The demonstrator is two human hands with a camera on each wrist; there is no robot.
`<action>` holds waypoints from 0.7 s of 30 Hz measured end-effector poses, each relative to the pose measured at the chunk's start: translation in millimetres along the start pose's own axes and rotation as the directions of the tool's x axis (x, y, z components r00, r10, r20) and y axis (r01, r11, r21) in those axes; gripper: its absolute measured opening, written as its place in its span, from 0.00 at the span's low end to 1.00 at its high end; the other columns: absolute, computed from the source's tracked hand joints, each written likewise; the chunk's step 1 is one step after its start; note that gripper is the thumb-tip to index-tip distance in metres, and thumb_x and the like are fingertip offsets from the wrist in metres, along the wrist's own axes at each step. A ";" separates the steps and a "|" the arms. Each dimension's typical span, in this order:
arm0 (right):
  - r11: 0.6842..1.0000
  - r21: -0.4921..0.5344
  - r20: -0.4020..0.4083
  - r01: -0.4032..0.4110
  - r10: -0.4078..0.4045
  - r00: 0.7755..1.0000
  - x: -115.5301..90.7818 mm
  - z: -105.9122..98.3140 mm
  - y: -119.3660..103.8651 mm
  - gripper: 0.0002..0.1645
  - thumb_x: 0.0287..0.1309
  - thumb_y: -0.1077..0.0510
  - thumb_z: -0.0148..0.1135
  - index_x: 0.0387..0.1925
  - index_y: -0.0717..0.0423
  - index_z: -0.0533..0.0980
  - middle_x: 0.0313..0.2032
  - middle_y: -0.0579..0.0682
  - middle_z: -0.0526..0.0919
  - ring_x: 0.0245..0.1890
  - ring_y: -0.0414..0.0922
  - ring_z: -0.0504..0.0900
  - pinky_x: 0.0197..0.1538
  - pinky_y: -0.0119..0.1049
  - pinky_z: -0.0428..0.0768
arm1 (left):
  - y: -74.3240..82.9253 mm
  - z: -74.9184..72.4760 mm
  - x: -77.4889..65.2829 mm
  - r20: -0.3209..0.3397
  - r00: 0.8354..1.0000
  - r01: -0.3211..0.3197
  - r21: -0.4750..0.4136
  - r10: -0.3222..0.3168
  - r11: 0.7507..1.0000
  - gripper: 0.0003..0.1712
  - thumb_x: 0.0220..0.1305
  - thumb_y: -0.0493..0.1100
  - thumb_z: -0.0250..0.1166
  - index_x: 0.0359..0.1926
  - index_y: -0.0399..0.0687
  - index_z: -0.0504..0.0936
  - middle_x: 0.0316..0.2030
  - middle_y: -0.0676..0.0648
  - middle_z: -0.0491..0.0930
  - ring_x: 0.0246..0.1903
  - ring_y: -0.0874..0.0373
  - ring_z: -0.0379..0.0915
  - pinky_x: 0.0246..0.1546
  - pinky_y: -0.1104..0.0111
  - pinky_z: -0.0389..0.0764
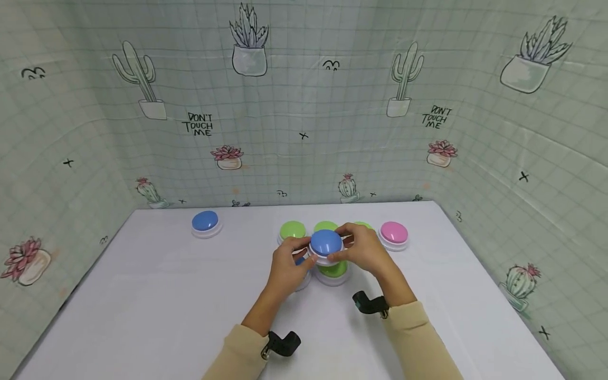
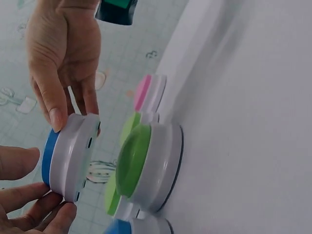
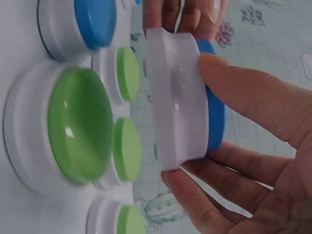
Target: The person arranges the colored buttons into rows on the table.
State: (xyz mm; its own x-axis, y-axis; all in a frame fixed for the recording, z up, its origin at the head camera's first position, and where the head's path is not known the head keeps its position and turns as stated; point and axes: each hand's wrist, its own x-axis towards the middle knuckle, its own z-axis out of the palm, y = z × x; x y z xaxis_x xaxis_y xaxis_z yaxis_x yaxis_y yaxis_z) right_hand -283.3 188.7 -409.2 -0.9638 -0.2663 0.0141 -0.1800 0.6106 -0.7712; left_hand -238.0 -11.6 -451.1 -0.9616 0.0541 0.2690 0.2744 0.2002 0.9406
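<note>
A round push button with a blue cap and white base (image 1: pixel 326 243) is held up off the table between both hands. My left hand (image 1: pixel 287 269) grips its left side with curled fingers. On the opposite side my right hand (image 1: pixel 364 247) grips it, its thumb by the blue cap and fingers around the white base, as the right wrist view shows. Just below the held button sits a green button (image 1: pixel 334 270). Another blue button (image 3: pixel 95 22) lies beside that one, mostly hidden by my left hand in the head view.
Behind the hands stand a green button (image 1: pixel 292 229), a second green button (image 1: pixel 325 226) and a partly covered third (image 1: pixel 363 225). A pink button (image 1: pixel 394 232) is at the right, a blue button (image 1: pixel 205 220) at the far left. Printed cloth walls (image 1: pixel 294 105) surround the white table (image 1: pixel 157 306).
</note>
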 end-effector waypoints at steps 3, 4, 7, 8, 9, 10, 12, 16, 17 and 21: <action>1.000 -0.014 0.012 -0.007 0.007 1.000 -1.3 -11.3 6.7 0.38 0.47 0.59 0.85 0.59 0.65 0.79 0.55 0.61 0.84 0.55 0.58 0.84 0.56 0.53 0.86 | 1.4 12.9 1.3 0.016 1.000 0.005 -0.031 -0.004 0.999 0.25 0.66 0.24 0.67 0.63 0.23 0.77 0.56 0.31 0.76 0.64 0.36 0.75 0.65 0.56 0.78; 1.000 -0.017 0.016 -0.010 0.010 1.000 -1.7 -14.7 8.9 0.38 0.47 0.59 0.85 0.59 0.65 0.79 0.55 0.61 0.85 0.56 0.59 0.84 0.56 0.54 0.86 | 1.4 17.4 1.7 0.023 1.000 0.006 -0.038 -0.005 0.999 0.25 0.66 0.24 0.67 0.63 0.23 0.76 0.56 0.31 0.76 0.64 0.36 0.75 0.65 0.56 0.78; 0.999 -0.036 0.024 -0.018 0.019 1.000 -3.1 -22.7 14.0 0.38 0.46 0.59 0.86 0.59 0.66 0.79 0.55 0.62 0.85 0.55 0.59 0.84 0.55 0.54 0.86 | 1.3 29.6 2.4 0.043 0.999 0.009 -0.033 -0.008 0.999 0.26 0.65 0.23 0.67 0.64 0.21 0.75 0.55 0.31 0.75 0.64 0.37 0.74 0.65 0.56 0.78; 0.999 -0.043 0.030 -0.021 0.022 0.999 -3.8 -24.9 15.1 0.39 0.46 0.60 0.86 0.59 0.67 0.79 0.54 0.62 0.85 0.55 0.59 0.84 0.55 0.53 0.86 | 1.3 33.3 2.7 0.047 0.999 0.012 -0.033 -0.010 0.999 0.27 0.65 0.23 0.67 0.64 0.21 0.75 0.55 0.31 0.75 0.64 0.36 0.74 0.65 0.57 0.78; 0.998 -0.056 0.036 -0.020 0.022 0.999 -4.0 -26.9 16.3 0.39 0.45 0.60 0.86 0.59 0.68 0.79 0.54 0.62 0.86 0.55 0.59 0.85 0.55 0.53 0.86 | 1.3 36.7 2.9 0.050 0.999 0.020 -0.031 -0.018 0.999 0.27 0.64 0.22 0.67 0.64 0.21 0.75 0.54 0.31 0.75 0.64 0.37 0.74 0.65 0.58 0.78; 0.998 -0.067 0.043 -0.020 0.023 0.999 -4.5 -28.8 17.4 0.39 0.45 0.60 0.86 0.59 0.69 0.79 0.54 0.63 0.86 0.54 0.59 0.85 0.54 0.53 0.87 | 1.4 39.8 2.9 0.055 0.998 0.026 -0.028 -0.025 0.999 0.27 0.64 0.22 0.67 0.64 0.20 0.74 0.54 0.31 0.74 0.64 0.37 0.74 0.65 0.59 0.78; 0.996 -0.092 0.051 -0.015 0.020 0.998 -4.7 -32.7 20.1 0.39 0.45 0.61 0.86 0.59 0.69 0.79 0.53 0.63 0.86 0.53 0.59 0.85 0.54 0.52 0.87 | 1.7 45.7 3.2 0.066 0.997 0.045 -0.042 -0.043 0.998 0.28 0.64 0.22 0.67 0.65 0.20 0.74 0.54 0.31 0.74 0.64 0.37 0.74 0.66 0.60 0.77; 0.990 -0.143 0.062 -0.008 0.017 0.998 -5.9 -41.3 26.9 0.38 0.44 0.62 0.85 0.57 0.70 0.80 0.51 0.62 0.86 0.51 0.58 0.85 0.53 0.52 0.86 | 3.5 57.3 2.4 0.096 0.993 0.080 -0.051 -0.075 0.996 0.30 0.65 0.24 0.67 0.68 0.22 0.72 0.59 0.31 0.72 0.67 0.38 0.72 0.67 0.60 0.75; 0.988 -0.153 0.066 -0.005 0.016 0.998 -5.9 -43.4 29.1 0.37 0.44 0.62 0.86 0.56 0.70 0.80 0.50 0.62 0.86 0.50 0.57 0.85 0.53 0.52 0.86 | 4.3 60.5 1.8 0.103 0.991 0.087 -0.047 -0.082 0.995 0.31 0.66 0.25 0.68 0.68 0.22 0.71 0.61 0.30 0.72 0.68 0.38 0.71 0.67 0.60 0.75; 0.984 -0.174 0.081 -0.023 0.038 0.996 -7.0 -49.2 36.7 0.37 0.43 0.64 0.86 0.55 0.71 0.79 0.49 0.63 0.86 0.50 0.58 0.85 0.55 0.53 0.86 | 6.8 72.4 -2.0 0.146 0.983 0.112 -0.022 -0.108 0.993 0.34 0.68 0.29 0.69 0.71 0.23 0.67 0.65 0.31 0.69 0.70 0.39 0.68 0.70 0.59 0.72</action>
State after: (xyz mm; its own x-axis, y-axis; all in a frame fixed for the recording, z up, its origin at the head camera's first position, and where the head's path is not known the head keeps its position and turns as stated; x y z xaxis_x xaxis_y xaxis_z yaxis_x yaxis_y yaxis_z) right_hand -292.9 249.7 -406.3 -0.9507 -0.3029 -0.0666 -0.1894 0.7371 -0.6487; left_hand -234.5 60.5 -460.3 -0.9757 0.1743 0.1327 0.1647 0.1838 0.9691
